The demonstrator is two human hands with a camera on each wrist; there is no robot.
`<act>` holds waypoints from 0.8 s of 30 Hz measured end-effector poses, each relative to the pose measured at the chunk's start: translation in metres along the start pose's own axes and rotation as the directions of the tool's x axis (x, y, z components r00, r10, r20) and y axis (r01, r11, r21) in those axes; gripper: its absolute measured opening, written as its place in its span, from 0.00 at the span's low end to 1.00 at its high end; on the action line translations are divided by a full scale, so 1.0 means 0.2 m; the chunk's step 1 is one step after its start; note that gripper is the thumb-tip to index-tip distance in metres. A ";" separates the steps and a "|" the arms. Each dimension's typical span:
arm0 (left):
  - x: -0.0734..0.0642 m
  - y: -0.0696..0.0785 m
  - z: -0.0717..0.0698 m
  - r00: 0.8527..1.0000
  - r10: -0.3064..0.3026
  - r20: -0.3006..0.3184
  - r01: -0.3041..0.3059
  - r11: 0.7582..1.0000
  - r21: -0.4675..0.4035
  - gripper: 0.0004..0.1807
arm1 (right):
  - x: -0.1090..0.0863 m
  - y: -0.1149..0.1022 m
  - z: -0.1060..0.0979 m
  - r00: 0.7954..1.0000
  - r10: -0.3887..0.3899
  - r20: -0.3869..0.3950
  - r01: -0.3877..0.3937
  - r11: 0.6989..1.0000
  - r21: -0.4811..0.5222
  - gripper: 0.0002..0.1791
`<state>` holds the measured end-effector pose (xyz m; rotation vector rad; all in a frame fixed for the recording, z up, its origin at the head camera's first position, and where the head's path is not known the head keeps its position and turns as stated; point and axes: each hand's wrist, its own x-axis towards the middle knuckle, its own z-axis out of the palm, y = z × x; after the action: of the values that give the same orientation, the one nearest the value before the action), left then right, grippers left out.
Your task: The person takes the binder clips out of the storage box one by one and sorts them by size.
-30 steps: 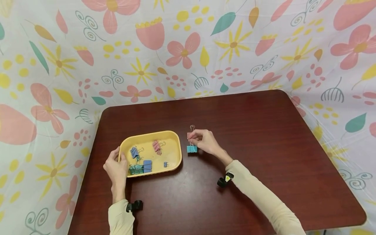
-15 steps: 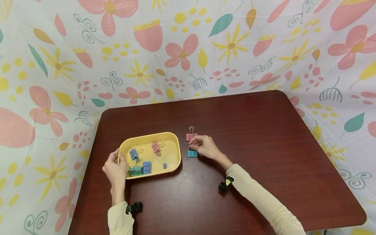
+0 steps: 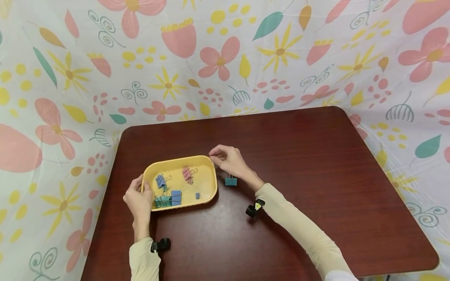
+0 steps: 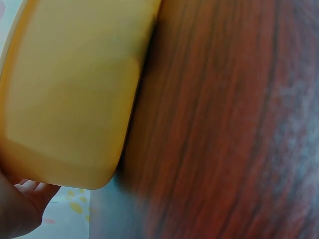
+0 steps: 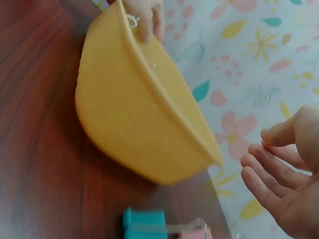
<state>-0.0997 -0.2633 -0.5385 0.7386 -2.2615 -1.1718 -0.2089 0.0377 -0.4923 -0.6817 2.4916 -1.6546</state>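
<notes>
white cloth (image 3: pixel 197 93), printed with pink, yellow and teal flowers and leaves, hangs behind and at the sides of a dark reddish-brown wooden table (image 3: pixel 299 164). cream sleeves (image 3: pixel 299 228) cover the person's arms. a yellow tray (image 3: pixel 203 181) sits on the left half of the table, longer from side to side than from front to back. the left hand (image 3: pixel 140 198) grips its left end, thumb over the rim and fingers against the outside. the right hand (image 3: pixel 230 160) is at the tray's far right corner, its fingers loosely bent and slightly spread around nothing visible, thumb close to the forefinger; whether those two tips touch, i cannot tell. black wrist cameras (image 3: pixel 162 245) are strapped over the cuffs.

in the tray's near left part lie a big blue clip (image 3: pixel 176 198) and, just beside it, a green-teal clip (image 3: pixel 162 201). on the table, near the tray's right end, lies a bright teal clip (image 3: pixel 231 182); the right wrist view shows a pink clip (image 5: pixel 193 233) next to its wire handles, partly cut off by the frame. back inside the tray are a pink cluster (image 3: pixel 187 174), one clip or two, and a striped-looking blue clip (image 3: pixel 161 181). smallest is a tiny blue clip (image 3: pixel 198 196) near the right front corner.
</notes>
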 end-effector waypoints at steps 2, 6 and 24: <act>0.00 0.00 0.00 1.000 0.009 0.000 -0.009 1.000 -0.003 0.17 | 0.02 -0.03 0.04 1.000 -0.004 0.020 0.004 1.000 -0.011 0.08; 0.01 -0.01 0.01 1.000 0.030 -0.006 -0.030 1.000 -0.004 0.17 | 0.05 -0.08 0.12 0.998 -0.017 0.053 0.019 0.999 -0.040 0.08; 0.02 -0.02 0.01 1.000 0.011 -0.014 -0.010 1.000 0.007 0.17 | 0.07 -0.23 0.58 0.917 -0.043 0.396 0.046 0.999 0.003 0.13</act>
<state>-0.1022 -0.2663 -0.5419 0.7344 -2.2562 -1.1513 -0.1721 -0.0813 -0.4971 -0.9710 2.2062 -1.3539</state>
